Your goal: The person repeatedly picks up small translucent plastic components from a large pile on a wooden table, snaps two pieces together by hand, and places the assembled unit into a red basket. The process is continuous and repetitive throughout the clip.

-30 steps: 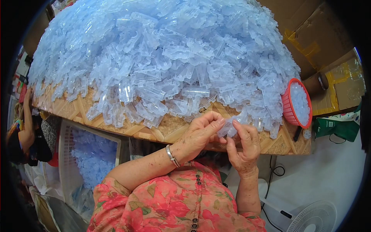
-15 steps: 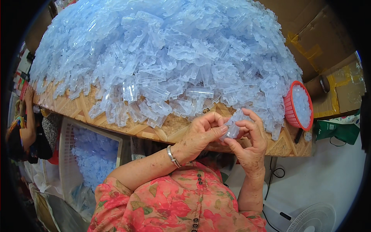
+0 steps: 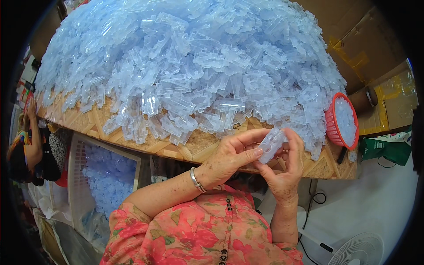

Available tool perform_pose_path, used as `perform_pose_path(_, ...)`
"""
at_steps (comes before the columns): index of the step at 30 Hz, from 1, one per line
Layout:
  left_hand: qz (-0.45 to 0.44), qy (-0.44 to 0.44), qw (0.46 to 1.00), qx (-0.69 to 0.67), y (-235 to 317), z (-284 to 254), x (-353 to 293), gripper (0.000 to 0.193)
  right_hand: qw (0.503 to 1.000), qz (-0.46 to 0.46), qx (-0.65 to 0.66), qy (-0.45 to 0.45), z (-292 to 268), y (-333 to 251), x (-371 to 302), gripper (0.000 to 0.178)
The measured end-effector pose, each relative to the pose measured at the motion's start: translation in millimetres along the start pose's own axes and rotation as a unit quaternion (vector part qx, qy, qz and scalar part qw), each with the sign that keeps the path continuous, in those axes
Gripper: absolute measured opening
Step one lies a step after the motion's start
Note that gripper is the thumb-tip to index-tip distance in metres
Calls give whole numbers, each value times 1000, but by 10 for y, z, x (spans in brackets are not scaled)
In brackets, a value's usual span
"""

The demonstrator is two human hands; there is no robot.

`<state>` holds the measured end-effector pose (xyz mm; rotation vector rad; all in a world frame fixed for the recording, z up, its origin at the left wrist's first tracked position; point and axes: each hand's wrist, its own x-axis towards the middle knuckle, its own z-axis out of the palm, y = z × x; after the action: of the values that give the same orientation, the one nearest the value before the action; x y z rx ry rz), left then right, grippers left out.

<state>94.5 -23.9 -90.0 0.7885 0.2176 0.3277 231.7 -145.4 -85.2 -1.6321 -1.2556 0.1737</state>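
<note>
Above the front edge of the table, both my hands grip one clear plastic part (image 3: 272, 145), a small elongated molded piece with cut-out shapes. My left hand (image 3: 236, 152) pinches its left side, with the thumb lying along the lower edge. At its other side my right hand (image 3: 285, 165) holds it between thumb and curled fingers. Just beyond my hands spreads a huge heap of similar clear plastic parts (image 3: 207, 57), some lying loose along the table's near edge.
A red basket (image 3: 332, 128) holding small translucent pieces stands at the table's right end. Below the table (image 3: 194, 148), at left, is a white crate (image 3: 77, 181) of bluish plastic. A white fan (image 3: 360, 251) stands lower right; cardboard (image 3: 353, 39) is behind. Another person's arm (image 3: 34, 132) shows far left.
The plastic part has turned in my fingers and now tilts up to the right, its face more visible. My fingers have shifted slightly around it.
</note>
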Motion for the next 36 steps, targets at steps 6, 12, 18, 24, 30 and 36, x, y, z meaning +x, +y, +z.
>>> perform_pose_path(6, -12, -3, 1000, -9, 35, 29, -26, 55, 1000, 26, 6, 9, 13, 26, -54, 87)
perform_pose_path(12, -20, -12, 1000, 4, 61, 15, -36, 55, 1000, 15, 2, -2, 16, 39, -40, 85)
perform_pose_path(18, 116, -15, 958, 261, -18, -13, -19, 50, 999, 11, -35, 25, 57, 69, -83, 83)
perform_pose_path(24, 150, -5, 940, 308, -84, -21, -28, 49, 995, -35, -81, 45, 107, 118, -105, 84)
perform_pose_path(30, 135, -1, 940, 313, -138, -76, -17, 48, 994, -53, -85, 42, 134, 148, -116, 85)
perform_pose_path(36, 115, -4, 950, 290, -106, -75, -16, 48, 995, -48, -75, 42, 151, 147, -119, 85)
